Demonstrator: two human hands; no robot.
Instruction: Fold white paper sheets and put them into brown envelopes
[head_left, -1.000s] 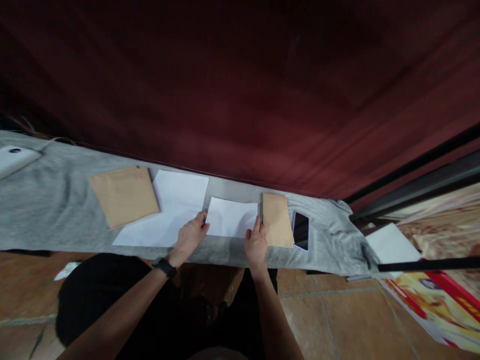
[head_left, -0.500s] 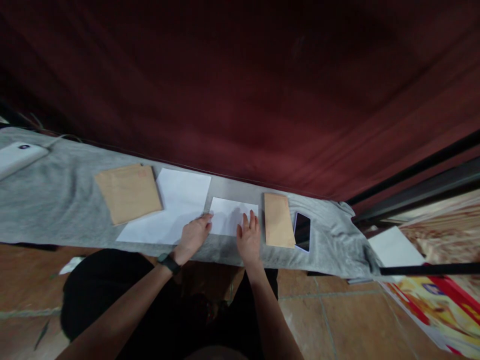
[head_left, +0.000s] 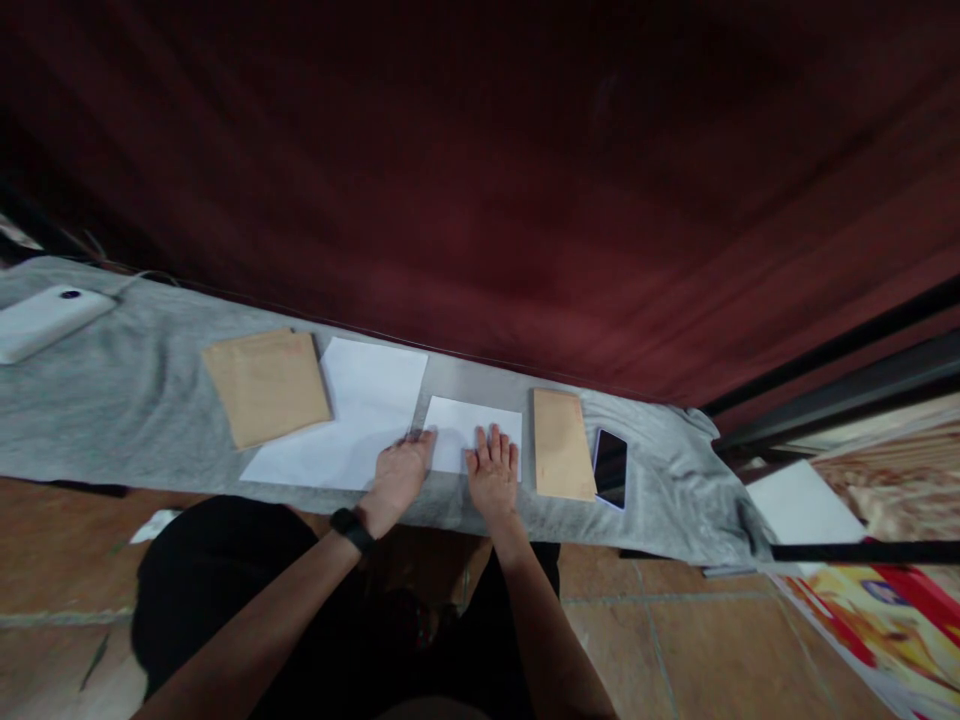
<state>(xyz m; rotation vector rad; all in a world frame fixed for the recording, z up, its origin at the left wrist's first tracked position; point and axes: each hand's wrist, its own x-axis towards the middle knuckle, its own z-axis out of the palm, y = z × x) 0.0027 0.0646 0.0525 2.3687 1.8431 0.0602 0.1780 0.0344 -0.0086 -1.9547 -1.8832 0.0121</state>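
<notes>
A small white sheet of paper [head_left: 454, 415], seemingly folded, lies flat on the grey cloth between my hands. My left hand [head_left: 401, 472] is closed at its left edge, fingers together and pressed on that side. Flat on the lower right part of the same sheet rests my right hand [head_left: 493, 478], its fingers stretched out and a little apart. Larger white paper [head_left: 367, 385] lies just left, partly under my left hand. To the right is a brown envelope stack [head_left: 561, 445].
More brown envelopes [head_left: 270, 388] overlap the larger paper's left side. A dark-screened phone [head_left: 610, 468] touches the right envelope stack. At far left sits a white device [head_left: 52, 318] with a cable. A dark red curtain [head_left: 480, 230] rises behind the narrow cloth-covered surface [head_left: 165, 400].
My right hand has lowered from a raised, curved pose to lie flat on the small sheet. My left hand stays at its left edge. The whole view has shifted slightly.
</notes>
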